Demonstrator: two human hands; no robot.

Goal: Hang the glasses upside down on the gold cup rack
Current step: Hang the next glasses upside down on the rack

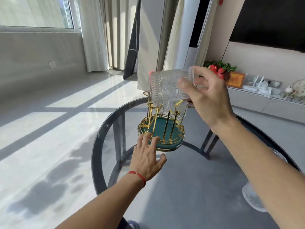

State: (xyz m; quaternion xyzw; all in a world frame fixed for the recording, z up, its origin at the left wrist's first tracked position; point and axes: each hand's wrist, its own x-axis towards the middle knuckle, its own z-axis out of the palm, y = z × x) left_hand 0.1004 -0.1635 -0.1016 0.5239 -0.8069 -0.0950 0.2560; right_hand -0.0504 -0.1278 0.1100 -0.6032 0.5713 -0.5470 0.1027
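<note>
— Step in hand?
— Hanging one glass (166, 87). Carried above the rack (162, 128), lying nearly on its side, thick base toward the right palm, mouth pointing left. Not yet turned mouth-down.

— Hands?
— Right hand (205, 98) clasped round the glass near its base, thumb across the patterned front, other fingers behind. Left hand (146, 158) unclenched and empty, fingertips at the rack's gold rim, seemingly there to steady it; true contact hard to tell.

— Where exactly, against the rack?
— Over the tops of the gold prongs, apart from them. Rack standing on the round glass bench (189, 187), toward its far edge, green tray inside the gold ring.

— Anything hung already?
— Looks like patterned glass at the back of the rack, partly hidden behind the held one. Hard to be sure.

— Next move calls for what?
— Tipping the mouth fully downward, lining it over a free near prong, lowering straight so the prong runs up inside. Steadying the base meanwhile, since a knock against gold wire could rock the rack.

— More to do after?
— Probably. Another glass (252, 199) lying at the bench's right edge, half hidden by the right forearm.
</note>
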